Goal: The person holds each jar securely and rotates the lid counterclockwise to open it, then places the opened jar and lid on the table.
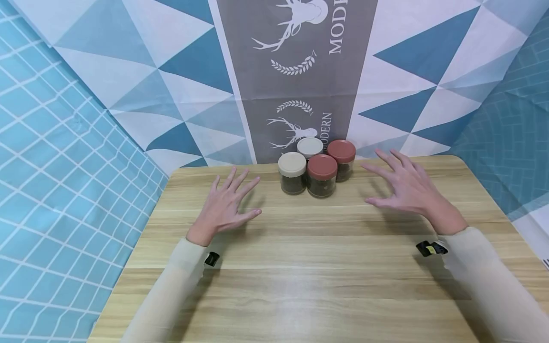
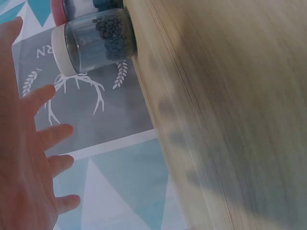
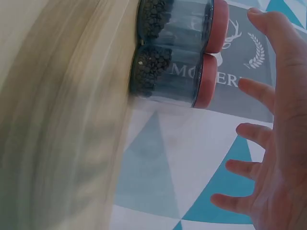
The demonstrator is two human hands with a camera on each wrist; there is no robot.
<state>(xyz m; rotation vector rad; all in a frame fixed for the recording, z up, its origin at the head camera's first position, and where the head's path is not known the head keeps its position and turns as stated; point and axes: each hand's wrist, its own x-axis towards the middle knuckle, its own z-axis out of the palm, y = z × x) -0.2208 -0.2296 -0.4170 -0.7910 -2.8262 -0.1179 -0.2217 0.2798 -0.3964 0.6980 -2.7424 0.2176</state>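
Four is avoided here: several glass jars stand in a tight cluster at the back of the table. In front are a cream-lidded jar and a red-lidded jar; behind them stand a white-lidded jar and another red-lidded jar. Small dark pieces fill the lower part of the jars seen in the wrist views. My left hand hovers left of the cluster, fingers spread, touching nothing. To the right, my right hand is held above the table with its fingers apart, also holding nothing.
The wood-grain table reaches back to a patterned cloth wall right behind the jars. A blue tiled-pattern cloth hangs along the left side, and another blue cloth along the right.
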